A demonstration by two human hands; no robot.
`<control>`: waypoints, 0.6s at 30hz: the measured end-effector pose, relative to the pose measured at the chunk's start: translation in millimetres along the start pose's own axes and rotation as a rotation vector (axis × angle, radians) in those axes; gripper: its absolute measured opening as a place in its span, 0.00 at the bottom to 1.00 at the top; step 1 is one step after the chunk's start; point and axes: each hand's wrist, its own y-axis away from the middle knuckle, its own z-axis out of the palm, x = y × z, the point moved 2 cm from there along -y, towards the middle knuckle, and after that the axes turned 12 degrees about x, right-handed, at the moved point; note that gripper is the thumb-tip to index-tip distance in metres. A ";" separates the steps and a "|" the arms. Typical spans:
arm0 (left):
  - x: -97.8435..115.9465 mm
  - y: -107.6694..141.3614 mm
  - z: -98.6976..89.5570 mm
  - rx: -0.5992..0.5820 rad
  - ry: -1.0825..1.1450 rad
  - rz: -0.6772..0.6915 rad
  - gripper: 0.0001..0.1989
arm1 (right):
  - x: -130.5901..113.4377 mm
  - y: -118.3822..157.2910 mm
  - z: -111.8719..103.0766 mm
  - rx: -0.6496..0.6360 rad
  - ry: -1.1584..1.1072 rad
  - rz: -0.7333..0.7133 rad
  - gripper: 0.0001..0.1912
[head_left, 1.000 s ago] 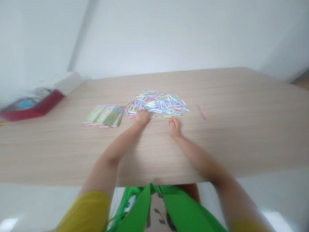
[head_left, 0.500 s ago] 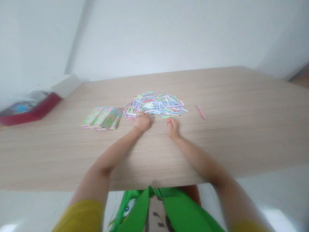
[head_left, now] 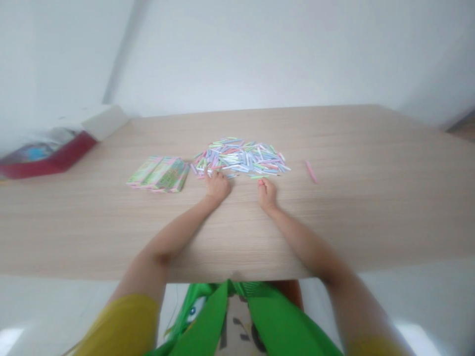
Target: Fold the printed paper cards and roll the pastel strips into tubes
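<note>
A wide heap of thin pastel sticks (head_left: pixel 241 157), some with dark pointed ends like pencil tips, lies in the middle of the table. At its near left edge my left hand (head_left: pixel 218 186) rests palm down with fingers apart, the fingertips touching or just beside a few sticks. My right hand (head_left: pixel 267 193) is curled into a fist on the wood, close to a green stick (head_left: pixel 259 177) at the front of the heap. A small pinkish spot shows at its thumb and finger, and I cannot tell whether it is a held piece.
Flat green-and-pink printed packets (head_left: pixel 159 174) lie overlapping left of the heap. A pink pen-like stick (head_left: pixel 311 171) lies alone to the right. At the far left stands a dark red box (head_left: pixel 52 160) with things inside, beside a white box (head_left: pixel 105 122). A white wall (head_left: pixel 260 54) rises behind the table.
My left hand's fingers have spread and its index finger reaches further left along the heap's edge. The right fist stays about where it was. The view has shifted slightly.
</note>
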 end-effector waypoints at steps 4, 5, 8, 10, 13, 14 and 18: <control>-6.8 0.4 1.1 -0.015 -0.004 -0.020 0.18 | -1.0 0.2 0.3 0.002 -0.005 -0.017 0.15; -7.5 -1.0 1.3 -0.025 0.004 -0.008 0.18 | -1.1 0.1 0.2 0.003 -0.002 -0.018 0.15; -6.2 -4.9 2.1 -0.054 0.027 0.048 0.18 | -1.2 0.2 -0.3 -0.003 0.011 -0.015 0.15; -3.0 -5.2 3.2 -0.067 0.034 0.085 0.19 | -0.7 0.5 -0.6 -0.002 0.010 -0.021 0.15; 3.8 -2.5 4.3 -0.061 0.032 0.095 0.19 | 0.9 1.0 -0.5 0.006 0.000 -0.033 0.15; 6.5 -1.4 4.2 -0.057 0.029 0.095 0.19 | 1.6 1.1 -0.2 0.007 -0.003 -0.034 0.15; 20.9 -0.5 1.2 -0.126 0.057 0.146 0.18 | 2.4 0.7 0.5 -0.002 -0.002 -0.033 0.15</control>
